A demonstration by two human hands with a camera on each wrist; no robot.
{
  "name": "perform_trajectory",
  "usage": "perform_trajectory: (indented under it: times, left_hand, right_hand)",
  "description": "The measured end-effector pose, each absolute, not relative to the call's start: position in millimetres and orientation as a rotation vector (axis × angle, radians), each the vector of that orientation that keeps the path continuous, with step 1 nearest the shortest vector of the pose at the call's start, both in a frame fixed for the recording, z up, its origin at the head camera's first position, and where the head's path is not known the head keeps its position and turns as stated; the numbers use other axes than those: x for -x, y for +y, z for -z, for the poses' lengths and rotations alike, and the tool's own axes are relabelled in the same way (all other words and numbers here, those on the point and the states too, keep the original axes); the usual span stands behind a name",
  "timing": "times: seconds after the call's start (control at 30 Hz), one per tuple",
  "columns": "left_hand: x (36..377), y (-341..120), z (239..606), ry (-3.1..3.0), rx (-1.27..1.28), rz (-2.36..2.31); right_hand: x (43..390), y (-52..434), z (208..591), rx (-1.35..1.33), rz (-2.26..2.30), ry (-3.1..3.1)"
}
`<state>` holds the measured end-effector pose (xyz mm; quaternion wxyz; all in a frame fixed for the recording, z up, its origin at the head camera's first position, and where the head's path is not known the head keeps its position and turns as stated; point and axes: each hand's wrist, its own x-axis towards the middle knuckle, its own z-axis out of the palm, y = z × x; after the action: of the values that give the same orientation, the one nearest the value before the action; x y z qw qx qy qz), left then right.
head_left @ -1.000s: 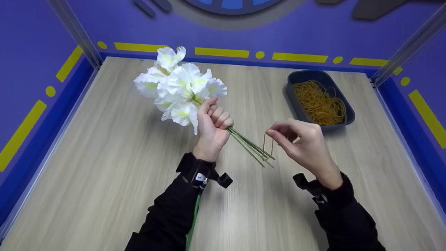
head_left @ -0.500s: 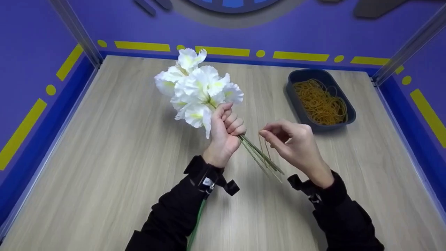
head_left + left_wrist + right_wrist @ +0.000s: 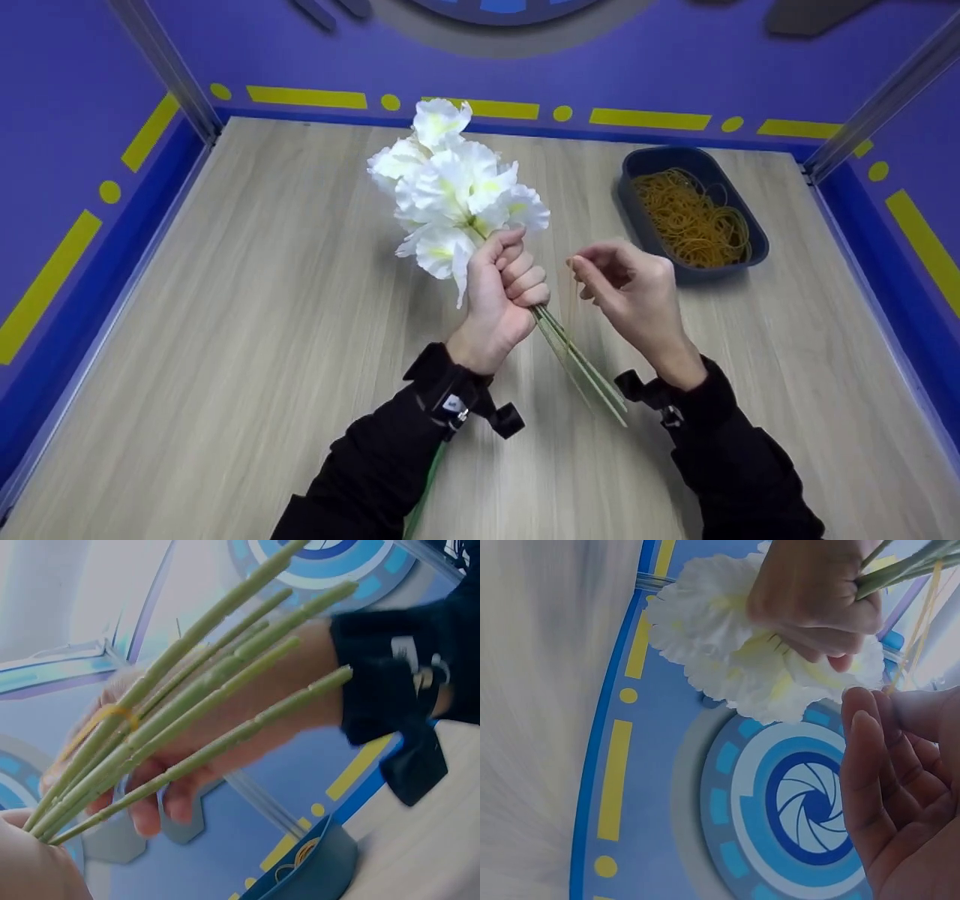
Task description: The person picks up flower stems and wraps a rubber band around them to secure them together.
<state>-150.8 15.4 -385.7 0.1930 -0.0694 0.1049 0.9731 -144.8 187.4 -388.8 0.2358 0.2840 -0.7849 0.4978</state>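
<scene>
My left hand (image 3: 501,300) is clenched around the green stems (image 3: 581,367) of a bunch of white flowers (image 3: 457,195), blooms above the fist, stems trailing below and toward my right. My right hand (image 3: 630,289), just beside the left, pinches a rubber band (image 3: 97,720) that loops round the stems near the fist. Beyond my right hand, a dark tray (image 3: 645,161) of rubber bands sits on the counter (image 3: 225,300).
</scene>
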Motion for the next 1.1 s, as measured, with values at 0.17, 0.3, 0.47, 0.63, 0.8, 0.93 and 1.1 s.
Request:
perform_trajectory:
  times: [0.17, 0.3, 0.47, 0.63, 0.8, 0.93, 1.1]
  left_hand:
    - [142.5, 17.9, 383.6, 0.235, 0.123, -2.719]
    - [140.6, 14.0, 380.6, 0.144, 0.068, -2.75]
    - [145.2, 0.2, 375.6, 0.003, 0.013, -2.868]
    - [152.8, -16.4, 371.8, -0.109, -0.016, -2.996]
    - [162.7, -32.3, 372.7, -0.105, -0.027, -3.111]
    - [171.7, -40.3, 377.9, -0.033, 0.001, -3.211]
    - [178.6, -38.7, 384.9, 0.102, -0.009, -3.259]
  right_hand:
    - [159.6, 189.4, 405.4, -0.751, -1.369, -2.182]
    - [167.2, 183.5, 422.5, -0.78, -1.33, -2.281]
    - [161.1, 166.3, 437.8, -0.838, -1.189, -2.443]
    - [140.7, 147.6, 439.4, -0.952, -1.033, -2.545]
    - [118.0, 137.2, 430.9, -1.095, -0.813, -2.576]
    - [95.5, 135.1, 419.4, -1.1, -0.648, -2.504]
    - [79.6, 136.4, 404.8, -1.128, -0.659, -2.337]
